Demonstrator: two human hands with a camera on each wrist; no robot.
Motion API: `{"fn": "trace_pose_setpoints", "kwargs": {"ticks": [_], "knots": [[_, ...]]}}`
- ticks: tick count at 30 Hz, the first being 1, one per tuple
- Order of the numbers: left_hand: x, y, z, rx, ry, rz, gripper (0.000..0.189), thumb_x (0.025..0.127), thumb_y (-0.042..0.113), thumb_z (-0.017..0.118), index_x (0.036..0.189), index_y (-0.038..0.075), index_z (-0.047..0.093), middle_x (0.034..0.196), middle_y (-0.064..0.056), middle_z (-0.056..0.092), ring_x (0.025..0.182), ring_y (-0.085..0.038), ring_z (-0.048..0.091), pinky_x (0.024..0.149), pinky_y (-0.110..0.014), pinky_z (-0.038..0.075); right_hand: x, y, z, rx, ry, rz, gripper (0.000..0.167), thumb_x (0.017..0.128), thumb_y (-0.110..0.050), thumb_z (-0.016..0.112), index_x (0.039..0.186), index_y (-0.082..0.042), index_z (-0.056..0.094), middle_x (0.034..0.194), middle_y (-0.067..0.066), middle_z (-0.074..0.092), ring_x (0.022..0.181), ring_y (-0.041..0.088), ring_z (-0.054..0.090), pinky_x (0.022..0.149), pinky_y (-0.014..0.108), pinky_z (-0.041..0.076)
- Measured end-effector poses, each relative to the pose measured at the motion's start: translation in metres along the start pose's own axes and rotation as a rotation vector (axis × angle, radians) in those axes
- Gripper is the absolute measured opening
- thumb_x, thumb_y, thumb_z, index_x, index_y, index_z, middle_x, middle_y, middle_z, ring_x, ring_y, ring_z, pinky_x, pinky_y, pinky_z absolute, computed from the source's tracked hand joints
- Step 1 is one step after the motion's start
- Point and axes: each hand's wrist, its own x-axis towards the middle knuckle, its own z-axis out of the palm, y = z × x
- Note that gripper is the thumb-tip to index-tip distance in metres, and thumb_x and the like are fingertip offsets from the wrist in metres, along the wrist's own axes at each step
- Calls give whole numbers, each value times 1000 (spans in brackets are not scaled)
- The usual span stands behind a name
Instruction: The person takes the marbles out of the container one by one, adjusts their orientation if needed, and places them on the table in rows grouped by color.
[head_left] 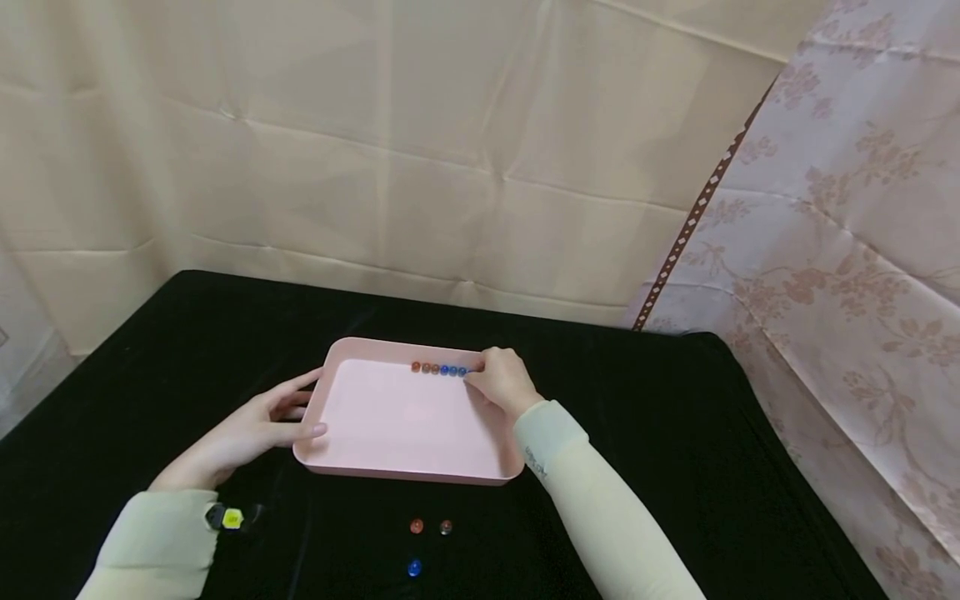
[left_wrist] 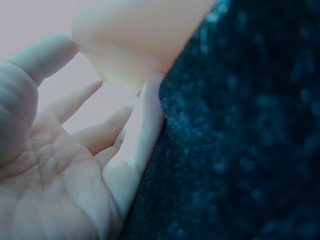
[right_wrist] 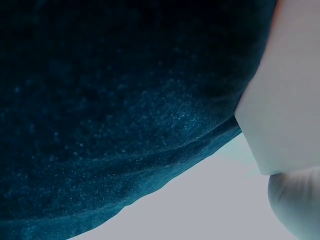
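Note:
A pink tray (head_left: pixel 405 425) lies on the black cloth in the head view. My left hand (head_left: pixel 243 433) grips its left side, thumb over the rim and fingers against the outside; the left wrist view shows this hand (left_wrist: pixel 65 165) around the tray's corner (left_wrist: pixel 140 40). Along the tray's far wall runs a row of marbles, orange-brown marbles (head_left: pixel 426 367) on the left and blue marbles (head_left: pixel 453 371) on the right. At the row's right end my right hand (head_left: pixel 506 382) pinches a blue marble (head_left: pixel 470 372), mostly hidden by the fingertips.
In front of the tray, on the black cloth (head_left: pixel 637 433), lie a red-orange marble (head_left: pixel 416 526), a brownish clear marble (head_left: pixel 446 527) and a blue marble (head_left: pixel 414 567). A cream curtain (head_left: pixel 337 167) hangs behind the table, and a flowered cloth (head_left: pixel 862 250) hangs on the right.

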Motion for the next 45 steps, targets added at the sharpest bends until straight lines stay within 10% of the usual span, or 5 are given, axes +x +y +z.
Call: {"fn": "trace_pose_setpoints", "kwargs": {"ticks": [28,45], "knots": [[-2,4,0,-13,-5,-10,86,92,36,69,160,19,18,146,-26,45,128,-36,49,96,-51,51,-3,6,-4,146,83,-31,16,89,-15,72,102,-6,71,84,6,71,63,13,63,59,23,51],[-2,2,1,-15,0,-7,86,92,36,70,159,20,19,146,-25,46,129,-36,48,97,-52,50,-5,14,-16,505,46,-47,20,85,-17,78,102,-7,74,95,9,76,76,17,71,73,29,59]]}}
